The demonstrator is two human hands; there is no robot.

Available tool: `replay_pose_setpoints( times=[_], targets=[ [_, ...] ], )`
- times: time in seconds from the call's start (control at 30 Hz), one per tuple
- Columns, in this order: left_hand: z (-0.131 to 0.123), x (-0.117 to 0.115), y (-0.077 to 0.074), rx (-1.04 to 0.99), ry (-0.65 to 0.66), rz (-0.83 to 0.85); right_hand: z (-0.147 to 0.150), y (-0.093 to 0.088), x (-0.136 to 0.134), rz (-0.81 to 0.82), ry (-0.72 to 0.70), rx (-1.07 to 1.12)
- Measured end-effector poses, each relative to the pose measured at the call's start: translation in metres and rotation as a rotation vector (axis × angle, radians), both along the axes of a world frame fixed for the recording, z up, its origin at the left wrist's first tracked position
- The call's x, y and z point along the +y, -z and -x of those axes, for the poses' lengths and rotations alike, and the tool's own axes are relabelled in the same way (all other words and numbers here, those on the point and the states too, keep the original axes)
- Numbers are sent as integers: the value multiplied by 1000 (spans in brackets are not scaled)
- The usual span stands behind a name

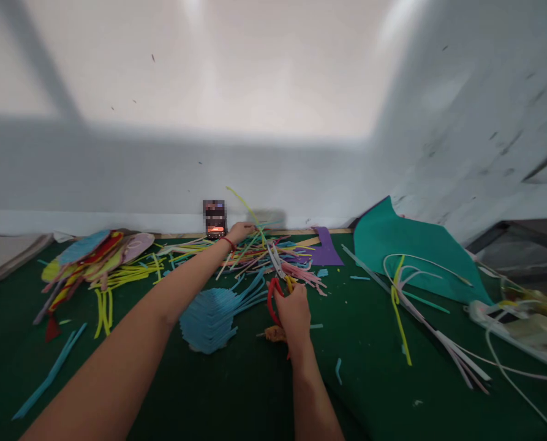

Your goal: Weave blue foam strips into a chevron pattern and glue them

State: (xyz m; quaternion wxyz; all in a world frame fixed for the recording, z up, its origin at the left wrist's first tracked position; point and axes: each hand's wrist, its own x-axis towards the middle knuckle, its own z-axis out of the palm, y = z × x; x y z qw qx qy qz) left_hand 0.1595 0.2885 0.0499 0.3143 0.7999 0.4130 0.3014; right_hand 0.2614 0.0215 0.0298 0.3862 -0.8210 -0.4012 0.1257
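My right hand (295,312) is wrapped round the handles of a pair of scissors (275,260), one red and one yellow. Their blades point up and away, over a heap of thin coloured strips (236,254). At the far side of the heap, my left hand (241,231) is closed in a pinch on thin strips; a long yellow-green strip (243,201) rises beside its fingertips. Exactly which strips it grips is too small to tell. A blue leaf-shaped piece made of strips (207,321) lies nearer me, its loose ends reaching towards the scissors. A small orange-brown thing (274,334) rests beside my right hand.
A phone (215,219) leans on the wall behind the heap. Leftward lie flat coloured pieces (87,248) and yellow strips (103,312). To the right are a purple sheet (327,248), a teal sheet (415,251), tied strips (411,300) and a white cable (507,361), all on green cloth (369,404).
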Motion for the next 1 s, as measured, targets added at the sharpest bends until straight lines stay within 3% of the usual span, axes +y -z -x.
replay_pose_setpoints(
  times=[0.17,0.33,0.53,0.67,1.0],
  targets=[
    [38,-42,-5,-315,-56,57,13,6,8,-181,-213,380],
    [99,-117,-2,-487,-108,150,45,14,0,-109,-533,727],
    [150,-181,-16,-563,-162,139,80,30,-28,-4,-725,743],
    [167,-197,-24,-441,-83,81,94,36,-38,-88,-787,665],
    [184,-193,-27,-33,201,-68,112,27,-41,-138,-659,694]
  ],
)
